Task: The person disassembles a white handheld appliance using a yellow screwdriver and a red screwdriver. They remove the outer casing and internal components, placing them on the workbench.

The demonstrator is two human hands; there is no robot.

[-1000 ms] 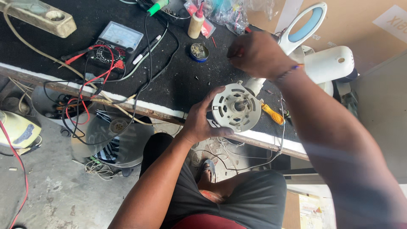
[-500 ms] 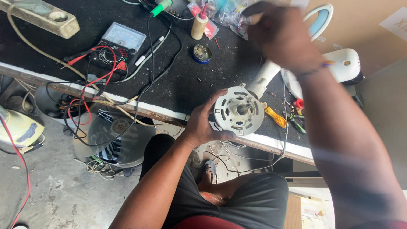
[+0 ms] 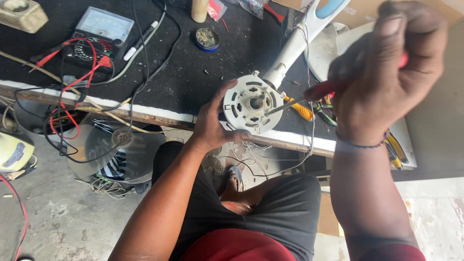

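My left hand grips the left rim of a round white fan motor housing at the front edge of the black workbench. My right hand is raised close to the camera and holds a red-handled screwdriver. Its metal tip points at the middle of the housing. A white fan neck runs up and to the right from the housing. Thin wires hang down from the motor toward my lap.
An analog multimeter with red and black leads lies at the back left, with a small round tin beside it. A yellow-handled tool lies right of the housing. A fan guard and cables sit on the concrete floor below.
My right hand came down from the far side of the bench with the screwdriver, and its tip now meets the housing. The view has drawn closer. My left hand keeps its grip.
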